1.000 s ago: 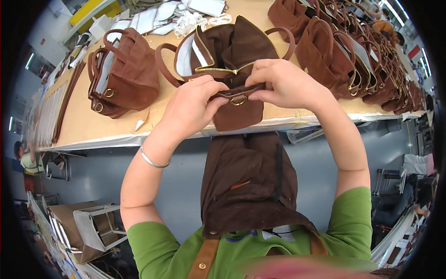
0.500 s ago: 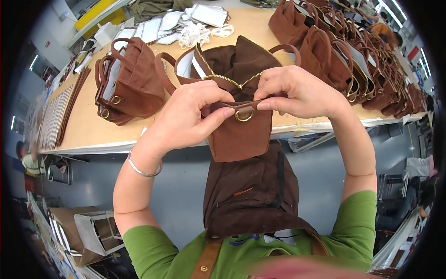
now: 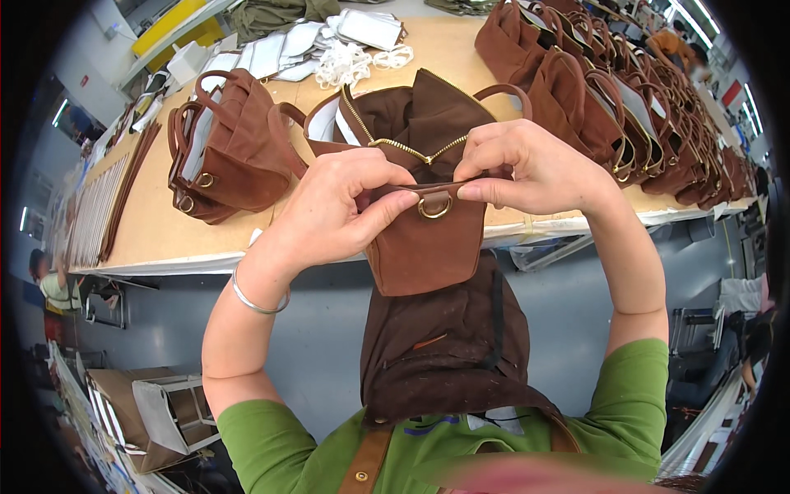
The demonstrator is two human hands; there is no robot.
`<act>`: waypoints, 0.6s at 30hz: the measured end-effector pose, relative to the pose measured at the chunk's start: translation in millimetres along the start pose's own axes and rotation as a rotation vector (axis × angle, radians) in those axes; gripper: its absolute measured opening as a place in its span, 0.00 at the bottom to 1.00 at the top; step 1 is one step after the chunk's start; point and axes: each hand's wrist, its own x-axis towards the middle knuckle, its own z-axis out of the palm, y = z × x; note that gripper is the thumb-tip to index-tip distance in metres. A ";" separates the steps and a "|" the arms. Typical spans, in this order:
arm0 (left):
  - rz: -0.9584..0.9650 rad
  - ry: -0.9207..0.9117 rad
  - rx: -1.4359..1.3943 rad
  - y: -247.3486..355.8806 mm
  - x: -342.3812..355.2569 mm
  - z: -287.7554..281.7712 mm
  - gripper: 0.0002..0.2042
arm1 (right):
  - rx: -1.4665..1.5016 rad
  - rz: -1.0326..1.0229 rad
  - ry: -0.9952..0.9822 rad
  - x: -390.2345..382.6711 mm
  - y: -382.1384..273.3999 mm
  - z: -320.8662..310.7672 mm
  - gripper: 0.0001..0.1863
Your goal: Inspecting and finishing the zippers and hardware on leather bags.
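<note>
A brown handbag [image 3: 426, 255] hangs partly over the table's front edge, its end panel facing me. Its top gapes, showing dark brown lining and a gold zipper [image 3: 427, 159] spread in a V. My left hand [image 3: 350, 198] pinches the top edge of the end panel between thumb and fingers. On the other side of the gold D-ring [image 3: 434, 207], my right hand [image 3: 514, 169] pinches the same edge. The ring hangs from a short leather tab between my thumbs. One handle loop stands out at each side of the bag.
Another brown handbag [image 3: 234, 152] stands at left on the table [image 3: 444, 37], beside a stack of long strips [image 3: 99, 206]. Many similar bags [image 3: 642, 107] crowd the right. White pieces [image 3: 300, 41] and white cords [image 3: 344, 64] lie at the back. A stool [image 3: 177, 412] stands lower left.
Both hands keep their pinch on the edge. The bag's end panel has shifted slightly downward, and the open top with its zipper has shifted a little.
</note>
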 end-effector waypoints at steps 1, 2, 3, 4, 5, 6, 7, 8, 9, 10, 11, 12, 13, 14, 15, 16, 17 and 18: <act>0.018 0.018 0.003 -1.0 -0.1 0.7 0.05 | 0.016 -0.031 0.011 0.2 1.2 0.2 0.10; 0.019 0.019 0.004 -1.4 -0.1 1.1 0.05 | 0.015 -0.033 0.012 -0.1 1.5 0.2 0.10; 0.020 0.024 -0.011 -1.7 -0.1 1.6 0.05 | 0.019 -0.025 0.011 -0.6 1.6 0.2 0.10; 0.021 0.030 -0.027 -1.9 0.3 1.9 0.05 | 0.023 -0.018 0.011 -1.1 2.0 -0.3 0.10; 0.023 0.031 -0.026 -1.9 0.6 2.0 0.05 | 0.022 -0.019 0.011 -1.5 2.4 -0.9 0.10; 0.001 0.027 -0.054 -1.8 0.9 1.9 0.05 | 0.042 -0.023 0.016 -1.8 2.8 -1.6 0.10; -0.022 0.022 -0.081 -1.9 0.9 1.8 0.06 | 0.063 -0.027 0.020 -1.8 3.6 -1.8 0.10; -0.022 0.022 -0.080 -0.6 0.9 1.3 0.06 | 0.063 -0.028 0.020 -1.4 4.8 -1.9 0.10; -0.086 -0.004 -0.129 1.9 0.9 0.2 0.06 | 0.113 -0.016 0.006 -0.7 6.5 -2.1 0.09; -0.151 -0.030 -0.179 3.3 0.9 -0.6 0.06 | 0.163 -0.003 -0.009 -0.2 7.4 -2.2 0.09; -0.151 -0.029 -0.179 2.9 1.8 -1.6 0.06 | 0.164 -0.004 -0.009 0.2 8.0 -2.5 0.09; -0.165 -0.063 -0.190 1.9 3.2 -3.0 0.05 | 0.178 -0.003 -0.015 0.8 8.7 -3.1 0.08; -0.180 -0.096 -0.202 1.9 3.2 -3.9 0.05 | 0.194 -0.002 -0.024 0.9 8.7 -3.1 0.08; -0.180 -0.094 -0.200 3.2 3.7 -4.3 0.05 | 0.194 -0.004 -0.025 0.1 8.9 -3.9 0.08; -0.175 -0.117 -0.218 5.4 4.8 -4.4 0.05 | 0.166 -0.016 -0.042 -1.3 8.8 -5.4 0.08; -0.172 -0.140 -0.239 7.6 3.7 -3.6 0.05 | 0.141 -0.026 -0.062 -3.2 7.9 -5.2 0.08; -0.174 -0.137 -0.238 8.5 2.2 -3.2 0.05 | 0.141 -0.029 -0.064 -4.1 5.8 -5.2 0.08; -0.184 -0.136 -0.280 9.0 0.8 -2.7 0.05 | 0.155 -0.034 -0.063 -5.2 2.9 -5.8 0.07</act>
